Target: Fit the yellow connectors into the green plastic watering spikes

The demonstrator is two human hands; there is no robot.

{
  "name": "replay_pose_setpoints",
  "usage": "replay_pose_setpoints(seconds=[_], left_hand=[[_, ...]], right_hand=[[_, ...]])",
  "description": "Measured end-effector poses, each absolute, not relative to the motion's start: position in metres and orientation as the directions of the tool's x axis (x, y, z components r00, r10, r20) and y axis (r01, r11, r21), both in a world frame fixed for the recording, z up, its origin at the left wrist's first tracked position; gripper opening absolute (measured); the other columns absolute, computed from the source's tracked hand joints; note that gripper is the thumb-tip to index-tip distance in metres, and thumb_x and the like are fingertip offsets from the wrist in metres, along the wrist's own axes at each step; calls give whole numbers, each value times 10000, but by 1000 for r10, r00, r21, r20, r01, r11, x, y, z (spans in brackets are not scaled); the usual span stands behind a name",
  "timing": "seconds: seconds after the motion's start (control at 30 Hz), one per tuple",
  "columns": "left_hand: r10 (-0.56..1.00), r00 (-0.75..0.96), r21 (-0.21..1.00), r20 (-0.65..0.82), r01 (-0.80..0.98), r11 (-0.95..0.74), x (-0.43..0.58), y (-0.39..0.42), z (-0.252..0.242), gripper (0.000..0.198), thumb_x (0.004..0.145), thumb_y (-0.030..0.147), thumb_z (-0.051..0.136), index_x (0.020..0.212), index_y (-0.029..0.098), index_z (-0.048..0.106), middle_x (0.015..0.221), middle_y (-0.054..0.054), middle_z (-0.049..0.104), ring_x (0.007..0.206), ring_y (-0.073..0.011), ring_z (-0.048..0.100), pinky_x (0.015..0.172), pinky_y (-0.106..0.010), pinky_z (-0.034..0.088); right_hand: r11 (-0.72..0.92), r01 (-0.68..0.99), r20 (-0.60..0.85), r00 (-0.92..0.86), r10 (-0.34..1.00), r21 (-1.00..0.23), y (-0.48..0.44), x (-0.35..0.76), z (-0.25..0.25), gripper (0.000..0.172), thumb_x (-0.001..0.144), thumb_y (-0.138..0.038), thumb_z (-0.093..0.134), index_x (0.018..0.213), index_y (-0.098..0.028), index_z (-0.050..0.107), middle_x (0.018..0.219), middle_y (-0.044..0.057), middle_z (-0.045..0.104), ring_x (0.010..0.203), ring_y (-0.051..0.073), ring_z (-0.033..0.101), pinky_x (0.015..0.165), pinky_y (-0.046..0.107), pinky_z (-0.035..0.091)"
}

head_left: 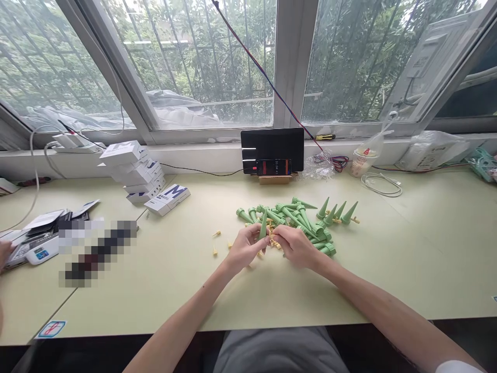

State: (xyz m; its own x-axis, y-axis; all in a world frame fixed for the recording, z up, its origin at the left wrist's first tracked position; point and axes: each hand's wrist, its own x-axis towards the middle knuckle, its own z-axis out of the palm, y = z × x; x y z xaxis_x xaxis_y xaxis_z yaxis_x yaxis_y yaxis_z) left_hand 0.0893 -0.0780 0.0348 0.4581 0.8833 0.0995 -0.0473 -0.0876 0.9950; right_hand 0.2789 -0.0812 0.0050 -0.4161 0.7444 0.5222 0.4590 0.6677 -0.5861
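Note:
My left hand [244, 246] is closed around a green plastic watering spike [263, 225], which points tip up. Close beside it, my right hand [295, 246] pinches a small yellow plastic piece [271, 236] at the spike's side; the fingers partly cover it. Behind both hands lies a heap of green spikes [306, 218] with ribbed caps. Several loose yellow pieces [215, 252] are scattered to the left and under my hands. To the right of the heap, several spikes [349, 212] stand tip up with yellow pieces at their bases.
At the back, a phone [274, 167] leans against a black panel [272, 142]. White boxes [132, 168] are stacked at left, with one box [167, 199] lying apart. A cup [364, 161] and white cable [382, 185] are at right. Another person's hand [4, 252] shows at the left edge.

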Motion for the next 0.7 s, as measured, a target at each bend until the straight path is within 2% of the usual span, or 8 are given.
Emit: replay_pose_setpoints(seconds=[0.33,0.7], left_hand=[[884,441,986,157,-22,-164,90,-77,29,248,836,394,705,906,162,653,817,-25,579,697,-135,529,573,-238,477],[870,454,974,193,21,-227,89,-77,25,174,886,331,653,927,163,630,807,-12,568,699,-125,518,596,-231,457]], right_hand=[[606,420,467,-392,793,-676,-81,278,4,278,1018,-262,378,764,-203,474,677,-20,482,590,126,409,578,255,334],[536,368,397,-391,830,-759,-83,276,12,307,1013,-271,375,722,-197,439,655,-27,451,579,117,364,566,252,300]])
